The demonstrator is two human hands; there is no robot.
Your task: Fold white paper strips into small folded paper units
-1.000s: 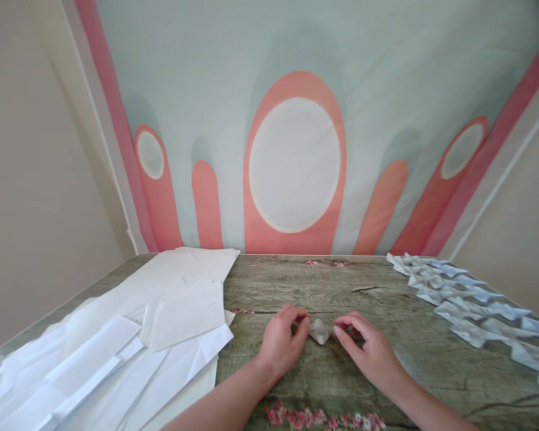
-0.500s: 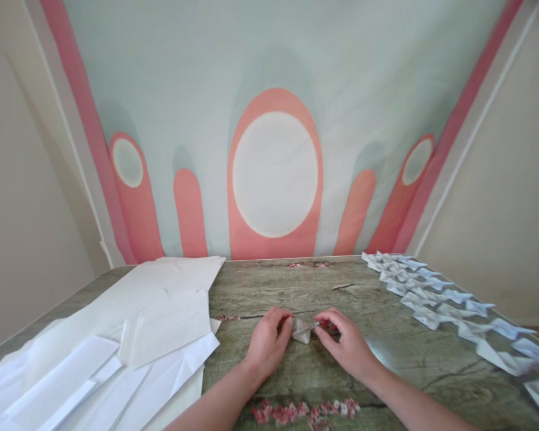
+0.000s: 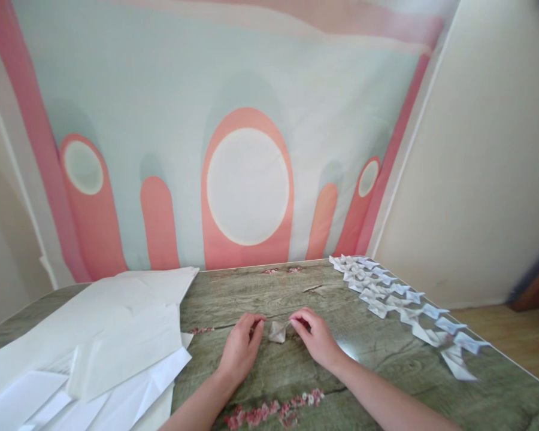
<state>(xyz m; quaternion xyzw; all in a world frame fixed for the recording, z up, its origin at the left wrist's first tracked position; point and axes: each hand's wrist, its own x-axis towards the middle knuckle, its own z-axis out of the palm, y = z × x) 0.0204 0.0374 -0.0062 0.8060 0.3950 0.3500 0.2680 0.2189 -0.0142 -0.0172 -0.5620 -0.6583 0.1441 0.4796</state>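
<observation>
A small folded white paper piece point(image 3: 277, 331) lies on the wood-patterned table point(image 3: 269, 371) between my hands. My left hand point(image 3: 241, 350) rests palm down just left of it, fingers curled with the tips close to the paper's left side. My right hand point(image 3: 317, 338) pinches the paper's right corner between thumb and forefinger. Both forearms reach in from the bottom edge.
Large white paper sheets point(image 3: 94, 341) are piled over the table's left side. A row of several finished folded paper pieces point(image 3: 399, 302) runs along the right edge. A pink and pale green patterned wall point(image 3: 247, 179) stands behind; wooden floor point(image 3: 512, 335) shows at right.
The view has swung to the right, so hands, sheets and the folded row sit further left in frame. My hands keep their places either side of the small folded paper.
</observation>
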